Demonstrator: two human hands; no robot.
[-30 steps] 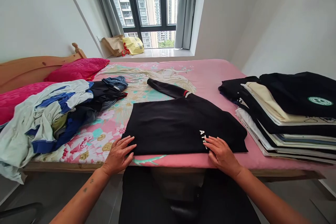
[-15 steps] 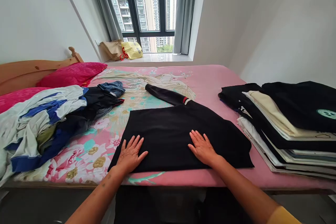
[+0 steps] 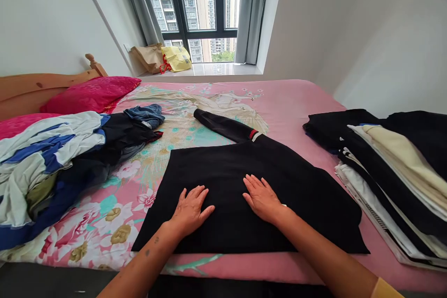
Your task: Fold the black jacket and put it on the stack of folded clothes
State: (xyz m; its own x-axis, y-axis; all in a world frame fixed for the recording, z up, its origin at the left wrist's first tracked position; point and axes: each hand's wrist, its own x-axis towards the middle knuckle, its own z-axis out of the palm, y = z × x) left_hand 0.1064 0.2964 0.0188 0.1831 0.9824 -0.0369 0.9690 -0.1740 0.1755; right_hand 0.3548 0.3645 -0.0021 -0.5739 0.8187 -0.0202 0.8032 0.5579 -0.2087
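A black long-sleeved top [image 3: 223, 167] lies flat along the front of the bed. One sleeve [image 3: 223, 125] stretches out toward the back left, with a red and white stripe [image 3: 255, 135] where it meets the body. My left hand [image 3: 191, 209] rests palm down on the cloth left of its middle, fingers spread. Flat on the same top, a little right of the middle, is my right hand [image 3: 262, 199], its fingers also stretched out. Neither hand grips the cloth. A small white bit shows beside my right wrist.
To the left, a loose heap of clothes [image 3: 84, 125] holds white, blue and dark pieces. Folded clothes [image 3: 387, 191] form a stack on the right. Pink pillows [image 3: 94, 95] lie by the wooden headboard [image 3: 45, 84]. Bags [image 3: 176, 58] sit on the windowsill [image 3: 213, 70].
My left hand has slid right, toward the middle of the top. My right hand has shifted slightly left. The view has moved closer to the bed.
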